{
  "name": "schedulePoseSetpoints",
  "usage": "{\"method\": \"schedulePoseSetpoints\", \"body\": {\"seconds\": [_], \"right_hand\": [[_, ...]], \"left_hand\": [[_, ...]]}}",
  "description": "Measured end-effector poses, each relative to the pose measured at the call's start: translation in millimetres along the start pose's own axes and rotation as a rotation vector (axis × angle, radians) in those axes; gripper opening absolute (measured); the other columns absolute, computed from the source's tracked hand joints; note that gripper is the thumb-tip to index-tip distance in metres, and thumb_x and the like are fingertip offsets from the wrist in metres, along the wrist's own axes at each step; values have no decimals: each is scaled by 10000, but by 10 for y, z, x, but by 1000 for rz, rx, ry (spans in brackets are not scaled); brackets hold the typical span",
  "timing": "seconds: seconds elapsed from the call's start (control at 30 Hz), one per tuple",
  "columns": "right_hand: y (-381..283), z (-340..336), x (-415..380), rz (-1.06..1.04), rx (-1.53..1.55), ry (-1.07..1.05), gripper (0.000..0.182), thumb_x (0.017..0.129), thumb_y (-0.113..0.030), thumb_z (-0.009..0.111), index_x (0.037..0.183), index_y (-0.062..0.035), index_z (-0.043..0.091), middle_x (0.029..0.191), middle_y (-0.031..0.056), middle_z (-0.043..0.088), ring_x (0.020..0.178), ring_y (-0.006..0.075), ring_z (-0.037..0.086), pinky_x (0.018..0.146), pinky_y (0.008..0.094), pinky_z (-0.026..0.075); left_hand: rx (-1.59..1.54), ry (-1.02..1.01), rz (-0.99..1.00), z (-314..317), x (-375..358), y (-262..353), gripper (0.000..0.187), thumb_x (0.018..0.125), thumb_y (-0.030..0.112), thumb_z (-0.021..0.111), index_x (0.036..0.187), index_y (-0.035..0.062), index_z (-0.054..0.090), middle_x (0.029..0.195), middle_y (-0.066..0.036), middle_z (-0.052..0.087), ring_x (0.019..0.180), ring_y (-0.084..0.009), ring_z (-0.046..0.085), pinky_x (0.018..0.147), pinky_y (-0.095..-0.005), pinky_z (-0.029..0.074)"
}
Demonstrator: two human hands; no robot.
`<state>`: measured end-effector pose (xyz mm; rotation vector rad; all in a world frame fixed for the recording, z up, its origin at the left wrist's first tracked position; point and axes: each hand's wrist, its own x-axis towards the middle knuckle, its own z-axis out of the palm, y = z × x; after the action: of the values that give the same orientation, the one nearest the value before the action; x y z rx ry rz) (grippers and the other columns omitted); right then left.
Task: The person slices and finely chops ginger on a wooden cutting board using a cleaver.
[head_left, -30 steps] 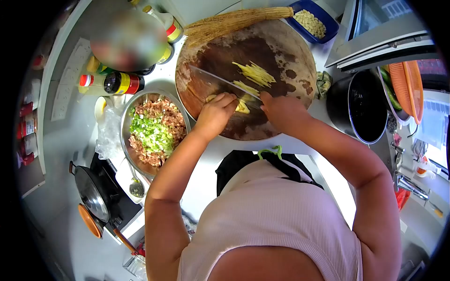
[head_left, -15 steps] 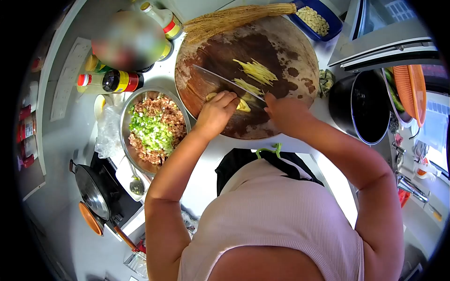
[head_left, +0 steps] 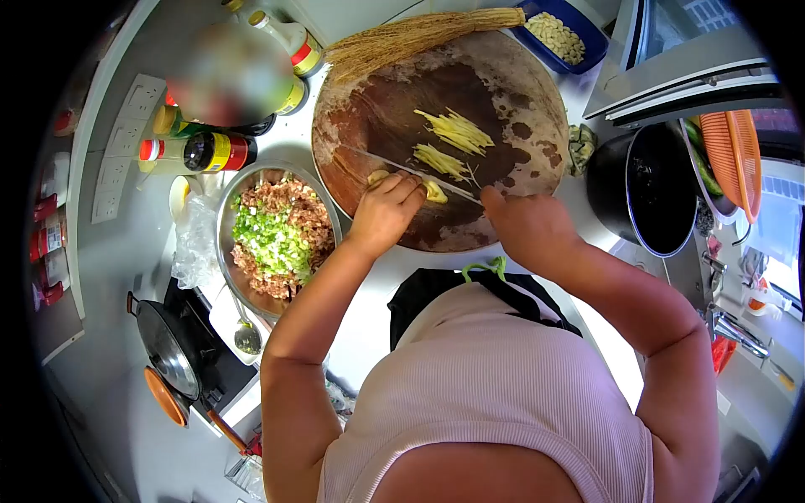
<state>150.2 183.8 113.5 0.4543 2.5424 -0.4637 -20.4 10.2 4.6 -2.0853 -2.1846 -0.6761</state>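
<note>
My left hand (head_left: 386, 211) presses a piece of ginger (head_left: 435, 192) onto the round wooden chopping board (head_left: 360, 109), its fingers curled over it. In my right hand (head_left: 530, 228) is the handle of a kitchen knife (head_left: 461, 194); the blade slants up to the left, seen nearly edge-on, along the ginger and close to my left fingertips. Just beyond the blade lies a small heap of ginger shreds (head_left: 440, 162). A larger heap of shreds (head_left: 459, 132) sits farther back on the board.
A metal bowl (head_left: 225, 243) of minced meat and chopped green onion stands left of the board. Sauce bottles (head_left: 220, 151) are behind it. A straw brush (head_left: 402, 40) lies along the board's far edge, near a blue tray (head_left: 600, 42) of pale pieces. A black pot (head_left: 612, 189) stands right.
The knife and my right hand have come slightly nearer to me, and the blade now lies closer to my left fingers. The small heap of shreds shows more fully beyond the blade.
</note>
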Motion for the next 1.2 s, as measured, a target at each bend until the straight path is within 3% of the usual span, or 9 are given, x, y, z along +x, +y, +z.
{"method": "schedulePoseSetpoints", "body": {"seconds": [0.37, 0.47, 0.57, 0.67, 0.87, 1.07, 1.2], "right_hand": [[-36, 87, 361, -56, 76, -3, 222, 994, -253, 495, 1060, -42, 484, 824, 206, 680, 810, 425, 672, 699, 506, 515], [-47, -55, 174, -30, 26, -35, 233, 877, -91, 539, 1099, -35, 492, 858, 181, 708, 836, 398, 696, 709, 481, 543], [-58, 11, 173, -2, 30, -48, 237, 866, -87, 550, 1092, -40, 498, 866, 185, 707, 825, 400, 691, 708, 484, 539], [-94, 222, 310, -14, 37, 34, 198, 988, -245, 503, 1057, -60, 495, 842, 206, 683, 814, 422, 671, 697, 510, 512], [-58, -30, 155, -15, 70, -12, 222, 989, -262, 510, 1060, -53, 489, 816, 190, 685, 790, 401, 677, 671, 516, 510], [-104, 265, 373, -59, 21, 87, 243, 989, -263, 518, 1049, -29, 487, 771, 203, 671, 756, 413, 672, 656, 512, 511], [-79, 14, 252, -54, 1, -2, 247, 987, -272, 521, 1057, -38, 487, 777, 199, 674, 754, 411, 673, 646, 507, 511]], "left_hand": [[-21, 21, -3, -24, -4, -11, 214, 761, 100, 584, 947, 38, 670, 1109, -84, 650, 1088, -263, 602, 904, -373, 518], [-39, 29, -16, 7, -37, -19, 219, 760, 100, 584, 950, 40, 677, 1106, -83, 652, 1082, -259, 601, 914, -374, 509], [-70, 19, -44, 35, -42, -39, 232, 761, 100, 585, 963, 43, 683, 1107, -84, 660, 1085, -258, 602, 921, -376, 506], [-64, 36, -48, 75, -57, -57, 246, 764, 104, 584, 979, 48, 688, 1115, -84, 666, 1095, -259, 603, 920, -377, 509], [-35, 91, -51, 120, -103, -37, 249, 768, 108, 586, 989, 49, 683, 1122, -82, 666, 1103, -266, 607, 924, -378, 514], [-80, 105, -82, 156, -113, -22, 254, 766, 99, 590, 997, 44, 680, 1114, -85, 666, 1091, -273, 613, 923, -380, 516], [-47, 151, -55, 154, -122, -24, 244, 771, 97, 595, 994, 45, 680, 1112, -88, 667, 1093, -275, 614, 920, -383, 516]]}}
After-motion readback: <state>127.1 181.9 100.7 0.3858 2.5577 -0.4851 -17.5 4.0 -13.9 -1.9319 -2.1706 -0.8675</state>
